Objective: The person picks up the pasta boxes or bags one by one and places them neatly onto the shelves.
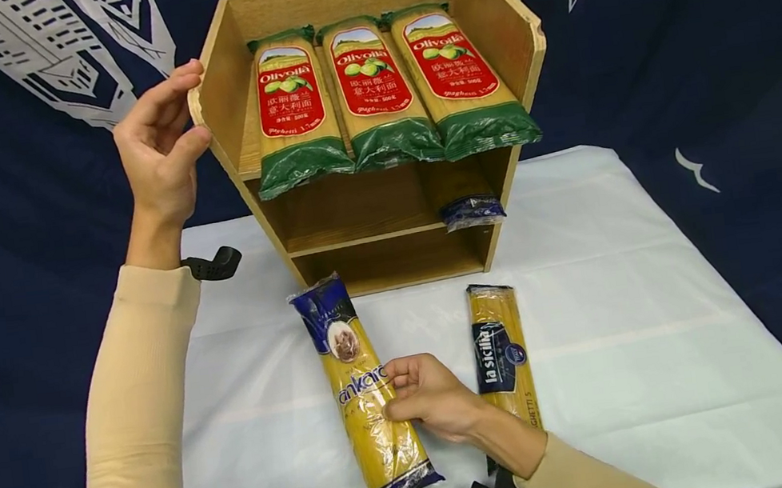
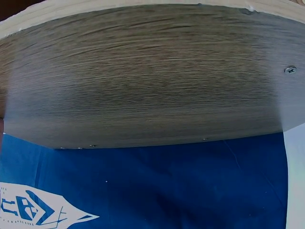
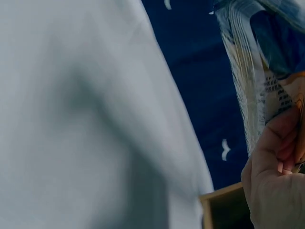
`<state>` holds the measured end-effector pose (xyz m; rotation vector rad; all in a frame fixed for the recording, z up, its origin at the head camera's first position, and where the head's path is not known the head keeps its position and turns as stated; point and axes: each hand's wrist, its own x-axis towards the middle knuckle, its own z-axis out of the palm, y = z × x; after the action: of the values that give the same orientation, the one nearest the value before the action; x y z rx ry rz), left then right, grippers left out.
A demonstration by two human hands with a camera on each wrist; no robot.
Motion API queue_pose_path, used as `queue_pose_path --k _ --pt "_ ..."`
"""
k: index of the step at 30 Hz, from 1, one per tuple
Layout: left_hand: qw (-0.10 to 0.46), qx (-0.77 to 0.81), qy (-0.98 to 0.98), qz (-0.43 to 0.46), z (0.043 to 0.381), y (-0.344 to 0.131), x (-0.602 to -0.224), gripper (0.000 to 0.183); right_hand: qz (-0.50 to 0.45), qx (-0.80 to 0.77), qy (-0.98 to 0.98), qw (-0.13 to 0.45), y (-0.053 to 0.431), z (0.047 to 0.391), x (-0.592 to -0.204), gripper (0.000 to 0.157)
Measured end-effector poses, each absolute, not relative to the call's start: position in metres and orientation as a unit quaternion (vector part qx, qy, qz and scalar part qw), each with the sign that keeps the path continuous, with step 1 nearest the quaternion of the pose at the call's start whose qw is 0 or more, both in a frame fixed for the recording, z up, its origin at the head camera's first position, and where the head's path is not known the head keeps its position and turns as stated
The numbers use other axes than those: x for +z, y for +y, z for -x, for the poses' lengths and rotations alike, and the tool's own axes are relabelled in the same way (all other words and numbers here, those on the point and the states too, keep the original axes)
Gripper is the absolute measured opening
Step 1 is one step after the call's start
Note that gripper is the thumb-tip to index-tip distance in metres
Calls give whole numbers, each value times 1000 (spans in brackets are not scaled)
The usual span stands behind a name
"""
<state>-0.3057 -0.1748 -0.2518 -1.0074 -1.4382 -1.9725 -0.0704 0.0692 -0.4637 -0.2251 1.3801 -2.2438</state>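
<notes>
My right hand [image 1: 441,399] grips a yellow-and-blue spaghetti pack [image 1: 381,442] by its right edge, held tilted in front of the wooden shelf [image 1: 225,94]. In the right wrist view, the pack's clear side [image 3: 243,81] rises above the pinching fingers. At the upper left, my left hand [image 1: 158,146] holds the front edge of the shelf's left side panel, thumb low and fingers above. Only the outer wood face [image 2: 152,86] fills the left wrist view; that hand is almost wholly out of it. Beside my right forearm lies another spaghetti pack [image 1: 492,305], partly covered by the arm.
Three red-and-green spaghetti packs [image 1: 371,73] lie side by side on the top tier. A blue-ended pack [image 1: 472,210] sits at the right of the middle tier. White cloth [image 1: 631,313] covers the table, with dark blue patterned fabric [image 1: 701,39] behind.
</notes>
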Motion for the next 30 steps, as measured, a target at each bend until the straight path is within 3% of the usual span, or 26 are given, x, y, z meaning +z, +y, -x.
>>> queue_pose_path --k 11,21,30 --pt "252 -720 -528 373 306 -176 -249 59 137 -827 506 202 94 81 -427 34" --pt "249 -718 -531 375 306 -176 -251 56 113 -845 502 145 114 100 -411 36" --pt "247 -718 -528 381 307 -176 -252 58 114 -867 463 142 133 122 -406 38"
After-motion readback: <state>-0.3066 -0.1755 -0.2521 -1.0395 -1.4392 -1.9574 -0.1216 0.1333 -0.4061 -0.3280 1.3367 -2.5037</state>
